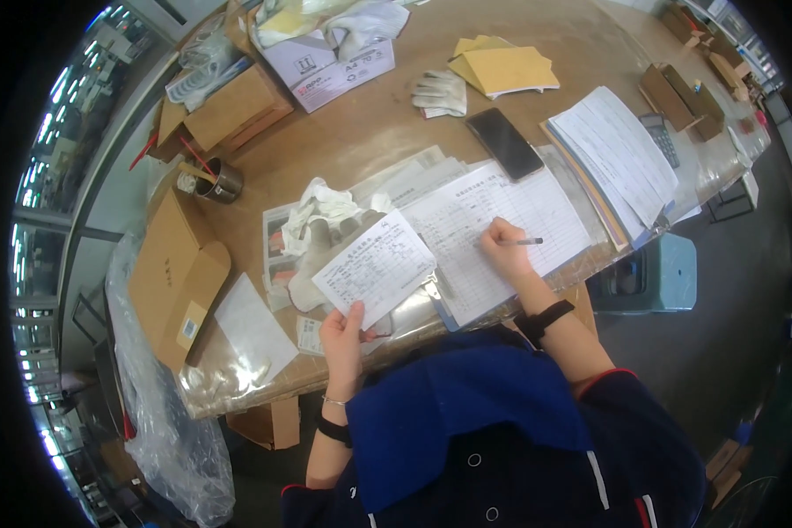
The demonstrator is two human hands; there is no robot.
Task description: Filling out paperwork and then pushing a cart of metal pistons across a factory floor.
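My left hand (pixel 343 333) pinches the lower edge of a white paper slip (pixel 377 266) covered in print and handwriting, tilted above the table. In my right hand (pixel 505 250) is a pen (pixel 528 241), its tip side down over a ruled form sheet (pixel 550 216). That sheet lies on a blue clipboard (pixel 444 310), whose metal clip shows beside the slip. Behind the slip are crumpled white tissue (pixel 321 211) and grey-white gloves (pixel 304 286), partly hidden. A black phone (pixel 505 143) rests at the form's far edge.
Right of the form sits a stack of papers (pixel 612 158), with a calculator (pixel 662 141) beyond. A work glove (pixel 440 92) and yellow envelopes (pixel 506 69) lie farther back. Cardboard boxes (pixel 238 107), a pen cup (pixel 223 182) and a brown folded carton (pixel 174 268) line the left.
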